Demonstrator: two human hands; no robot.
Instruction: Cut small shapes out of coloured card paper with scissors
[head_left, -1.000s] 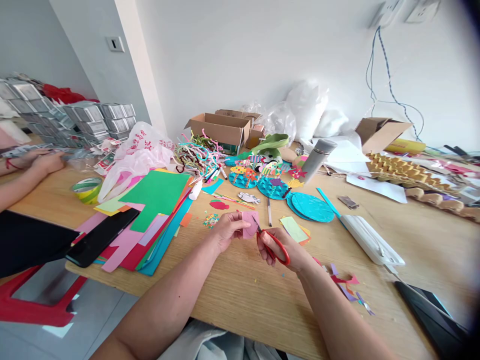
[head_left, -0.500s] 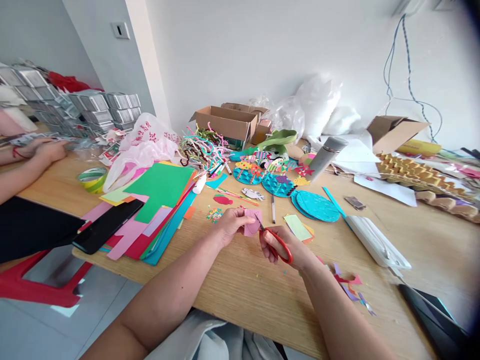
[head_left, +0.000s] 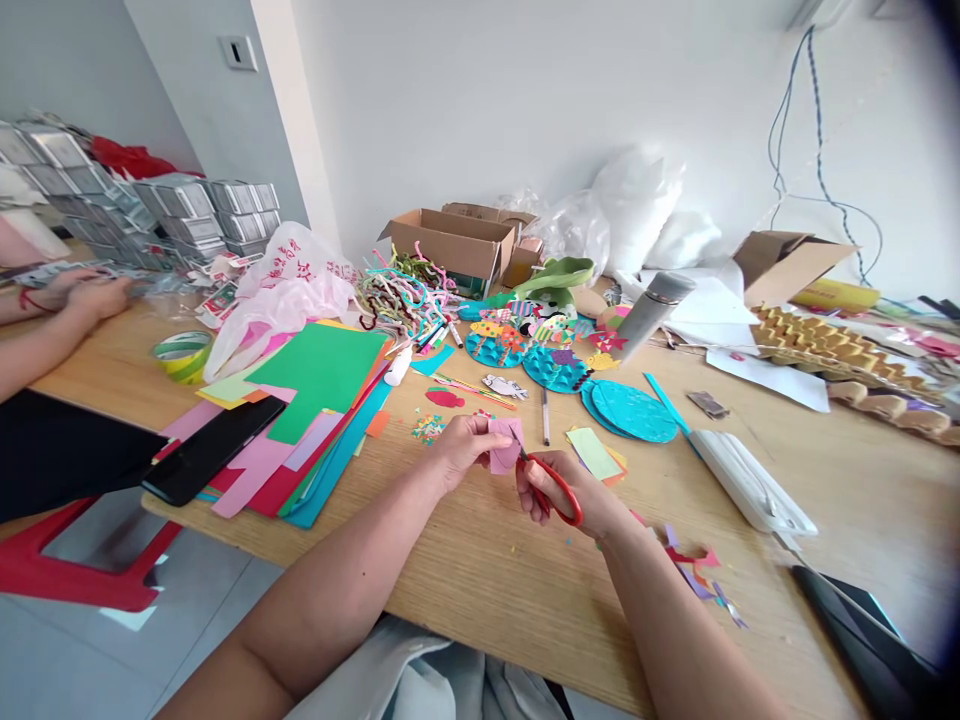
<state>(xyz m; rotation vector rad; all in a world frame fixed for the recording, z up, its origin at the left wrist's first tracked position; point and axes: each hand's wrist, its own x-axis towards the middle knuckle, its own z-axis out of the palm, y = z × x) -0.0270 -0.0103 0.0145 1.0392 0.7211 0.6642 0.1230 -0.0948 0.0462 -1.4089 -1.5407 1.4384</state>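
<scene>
My left hand (head_left: 463,448) pinches a small piece of pink paper (head_left: 504,455) by its left side, above the table's front part. My right hand (head_left: 559,490) grips red-handled scissors (head_left: 568,500), fingers in the loops. The scissor blades meet the right edge of the pink paper, where a faint line seems to be drawn. Just beyond the hands lie a red paper fish (head_left: 445,398), a black-and-white fish cutout (head_left: 505,385), a pen (head_left: 546,418) and a heap of tiny coloured bits (head_left: 428,429). Pale green paper (head_left: 595,454) rests right of the scissors.
Coloured sheets (head_left: 315,375) and a black phone (head_left: 214,450) lie at left, near another person's hands (head_left: 94,295). Blue discs (head_left: 634,410) and a grey bottle (head_left: 654,310) stand behind. At right are a white power strip (head_left: 750,482) and paper scraps (head_left: 694,562).
The scissors have shifted very slightly at the edge of the pink paper. Both hands keep their hold, and the view has moved a little.
</scene>
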